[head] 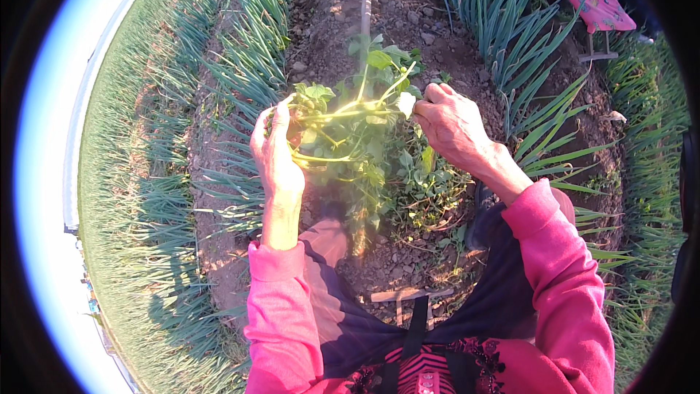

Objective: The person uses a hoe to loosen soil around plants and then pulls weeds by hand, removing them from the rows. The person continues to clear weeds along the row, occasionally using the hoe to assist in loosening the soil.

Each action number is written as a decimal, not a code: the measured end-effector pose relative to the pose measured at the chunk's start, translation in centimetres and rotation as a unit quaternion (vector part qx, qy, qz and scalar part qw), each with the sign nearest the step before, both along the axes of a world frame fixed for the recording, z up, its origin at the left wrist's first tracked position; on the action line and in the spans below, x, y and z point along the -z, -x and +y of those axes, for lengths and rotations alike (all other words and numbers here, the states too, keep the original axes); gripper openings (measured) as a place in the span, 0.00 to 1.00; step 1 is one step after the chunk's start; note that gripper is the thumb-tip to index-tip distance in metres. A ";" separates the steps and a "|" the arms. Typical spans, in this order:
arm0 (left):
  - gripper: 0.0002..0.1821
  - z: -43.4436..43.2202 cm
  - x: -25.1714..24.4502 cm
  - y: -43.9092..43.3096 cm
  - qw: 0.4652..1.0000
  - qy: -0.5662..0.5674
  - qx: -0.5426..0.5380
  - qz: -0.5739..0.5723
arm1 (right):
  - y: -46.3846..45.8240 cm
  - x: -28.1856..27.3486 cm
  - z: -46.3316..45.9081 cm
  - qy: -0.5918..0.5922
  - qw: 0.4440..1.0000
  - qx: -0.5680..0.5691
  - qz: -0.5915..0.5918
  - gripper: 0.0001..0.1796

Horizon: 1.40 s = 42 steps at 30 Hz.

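Between my two hands a branching green plant (350, 114) with pale stems and broad leaves is held up. My left hand (276, 148) grips the stems at its left end, near small leaves and round green bits. My right hand (451, 123) has its fingers closed at the right end of a long stem, beside a pale leaf; the fingertips are partly hidden. Beneath the right hand, a heap of leafy plants (432, 191) lies on the soil between my legs. Glare blurs the middle of the picture.
A hoe (366, 8) lies on the bare soil ahead. Rows of green onions (257, 27) stand on the left and more onions (508, 38) on the right. A low wooden stool (399, 295) is under me. At the upper right are a person's hand and a pink cushion (599, 5) on a stool.
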<state>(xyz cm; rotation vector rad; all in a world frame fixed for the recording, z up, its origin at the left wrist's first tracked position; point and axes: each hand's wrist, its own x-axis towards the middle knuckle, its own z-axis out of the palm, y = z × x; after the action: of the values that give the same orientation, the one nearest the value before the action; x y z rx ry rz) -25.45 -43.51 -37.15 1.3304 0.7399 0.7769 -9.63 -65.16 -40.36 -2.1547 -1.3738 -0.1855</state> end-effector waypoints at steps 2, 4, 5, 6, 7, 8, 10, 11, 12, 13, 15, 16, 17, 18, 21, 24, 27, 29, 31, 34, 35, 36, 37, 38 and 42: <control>0.15 -0.3 -0.2 0.1 1.000 0.007 0.024 0.003 | -0.2 0.2 0.0 0.006 1.000 0.028 0.002 0.03; 0.15 -0.7 -0.3 -0.1 0.998 0.019 0.055 -0.014 | -0.5 0.7 0.0 -0.001 0.998 0.066 0.011 0.05; 0.14 -1.0 -0.3 -0.2 0.997 0.026 0.069 -0.015 | -0.6 0.6 -0.2 -0.001 0.996 0.089 0.030 0.05; 0.14 -1.3 -0.4 -0.1 0.996 0.029 0.081 -0.014 | -0.5 0.3 -0.1 -0.003 0.993 0.109 0.052 0.06; 0.14 -1.7 -0.7 -0.1 0.995 0.033 0.092 -0.013 | -0.4 0.1 0.0 -0.005 0.989 0.128 0.074 0.06; 0.12 -2.2 -1.0 -0.1 0.994 0.033 0.101 -0.022 | -0.4 -0.1 0.2 -0.008 0.986 0.144 0.086 0.07; 0.12 -2.5 -1.1 -0.1 0.992 0.019 0.121 -0.008 | -0.3 -0.8 0.3 -0.020 0.987 0.141 0.075 0.07; 0.11 -2.5 -1.2 0.0 0.991 0.012 0.131 0.000 | -0.2 -1.1 0.4 -0.026 0.988 0.139 0.069 0.07; 0.11 -2.6 -1.4 0.2 0.987 0.040 0.157 0.011 | -0.3 -0.7 0.4 -0.071 0.987 0.143 0.013 0.08; 0.11 -2.7 -1.4 0.2 0.984 0.033 0.171 0.023 | -0.8 -0.2 0.3 -0.068 0.983 0.142 0.094 0.09; 0.11 -2.7 -1.5 0.2 0.979 0.017 0.195 0.049 | -2.8 1.0 0.6 -0.107 0.921 0.160 0.338 0.09; 0.10 -3.1 -1.4 0.0 0.983 0.045 0.172 0.045 | -3.6 1.6 0.9 -0.163 0.839 0.199 0.479 0.11; 0.09 -3.1 -1.3 0.0 0.981 0.057 0.183 0.032 | -4.0 2.3 1.0 -0.181 0.812 0.195 0.520 0.11; 0.09 -2.9 -1.0 0.1 0.978 0.070 0.194 0.021 | -3.9 2.4 1.1 -0.198 0.779 0.192 0.563 0.11; 0.10 -2.8 -0.9 0.1 0.975 0.074 0.208 0.011 | -3.5 3.0 1.5 -0.276 0.706 0.179 0.627 0.13; 0.11 -2.6 -0.8 0.0 0.979 0.062 0.190 0.030 | -3.1 3.2 1.8 -0.357 0.642 0.153 0.661 0.14; 0.12 -1.7 -0.2 -0.2 0.988 0.053 0.139 0.041 | -2.8 1.6 1.7 -0.350 0.570 0.112 0.735 0.06; 0.10 -0.6 0.1 -0.2 0.989 0.067 0.127 0.024 | -3.3 1.7 1.4 -0.347 0.537 0.044 0.768 0.06; 0.09 0.2 0.2 0.0 0.993 0.076 0.092 0.012 | -2.8 0.9 1.5 -0.351 0.491 -0.023 0.797 0.07; 0.09 1.1 0.5 0.2 0.996 0.065 0.058 -0.009 | -2.9 0.0 0.4 -0.161 0.752 -0.041 0.638 0.12; 0.09 1.3 0.6 0.3 0.997 0.057 0.050 -0.016 | -3.0 -0.4 0.2 -0.083 0.823 -0.038 0.561 0.13; 0.09 1.4 0.8 0.3 0.998 0.049 0.044 -0.011 | -2.2 -1.3 0.0 -0.065 0.867 -0.021 0.494 0.14; 0.09 1.4 0.9 0.4 0.998 0.041 0.053 -0.011 | -2.1 -1.2 0.1 0.005 0.911 0.004 0.413 0.13; 0.09 1.3 0.9 0.5 0.997 0.034 0.063 -0.010 | -1.8 -0.3 0.1 0.005 0.950 0.009 0.313 0.12; 0.10 0.8 1.1 0.5 0.995 -0.004 0.095 0.006 | -0.9 0.4 -0.3 -0.001 0.993 0.041 0.107 0.09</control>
<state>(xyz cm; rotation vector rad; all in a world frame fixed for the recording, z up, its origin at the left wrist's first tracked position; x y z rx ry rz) -25.93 -42.76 -38.25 1.3911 0.6113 0.6207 -8.69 -65.46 -40.72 -2.1603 -1.1645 0.0142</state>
